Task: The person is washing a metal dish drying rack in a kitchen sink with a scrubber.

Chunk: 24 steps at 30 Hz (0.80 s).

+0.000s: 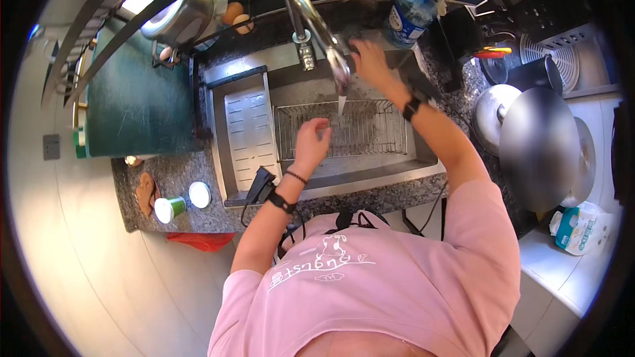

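Note:
My left hand (312, 141) hangs over the wire rack (369, 131) in the steel sink (367, 173), fingers loosely curled, thumb apart, nothing visible in it. Just beside it, a thin stream of water (342, 105) falls from the chrome faucet (317, 25). My right hand (371, 63) reaches to the back of the sink, right of the faucet. Its fingertips are by a small dark thing (353, 46); whether they grip it I cannot tell. A slotted steel tray (250, 134) spans the sink's left side.
A blue pump bottle (409, 17) stands behind the sink. At left are a green cutting board (139, 104), a steel pot (181, 15) and eggs (243, 24). A green-white cup (168, 209) lies beside a white lid (200, 195). Pan lids (496, 114) stand at right.

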Tool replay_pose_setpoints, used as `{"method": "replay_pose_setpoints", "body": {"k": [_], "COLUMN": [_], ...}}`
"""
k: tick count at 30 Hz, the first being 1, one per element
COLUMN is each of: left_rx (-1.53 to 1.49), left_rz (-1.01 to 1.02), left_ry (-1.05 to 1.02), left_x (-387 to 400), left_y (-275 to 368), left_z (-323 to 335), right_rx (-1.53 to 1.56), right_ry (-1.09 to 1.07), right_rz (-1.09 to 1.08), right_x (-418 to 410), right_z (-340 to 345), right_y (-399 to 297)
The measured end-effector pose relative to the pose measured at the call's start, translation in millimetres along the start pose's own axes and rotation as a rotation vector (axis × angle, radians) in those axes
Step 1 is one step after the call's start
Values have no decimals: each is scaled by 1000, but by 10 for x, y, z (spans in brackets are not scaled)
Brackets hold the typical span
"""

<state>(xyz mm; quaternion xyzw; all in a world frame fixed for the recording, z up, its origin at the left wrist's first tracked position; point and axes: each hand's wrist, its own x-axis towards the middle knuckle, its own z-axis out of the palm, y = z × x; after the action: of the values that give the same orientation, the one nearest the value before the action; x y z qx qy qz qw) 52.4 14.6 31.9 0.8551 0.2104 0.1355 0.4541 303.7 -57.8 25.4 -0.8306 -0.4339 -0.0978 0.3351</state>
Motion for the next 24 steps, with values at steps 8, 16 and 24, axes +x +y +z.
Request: {"method": "replay_pose_setpoints", "body": {"k": [8,16,24], "left_rx": [337,61,-476], "left_rz": [-251,-392,6], "left_ry": [482,131,228], "left_x": [-467,-247,-80], "left_y": [-597,-434,18], "left_z": [-285,-577,-448], "right_rx": [591,138,270], "right_ry": [-361,-686,-273], "right_rz": [477,-69,19], "right_x": [-1165,-1607,-1512], "right_z": [-94,-220,-915], "right_y": [-593,-1264,-1033]}}
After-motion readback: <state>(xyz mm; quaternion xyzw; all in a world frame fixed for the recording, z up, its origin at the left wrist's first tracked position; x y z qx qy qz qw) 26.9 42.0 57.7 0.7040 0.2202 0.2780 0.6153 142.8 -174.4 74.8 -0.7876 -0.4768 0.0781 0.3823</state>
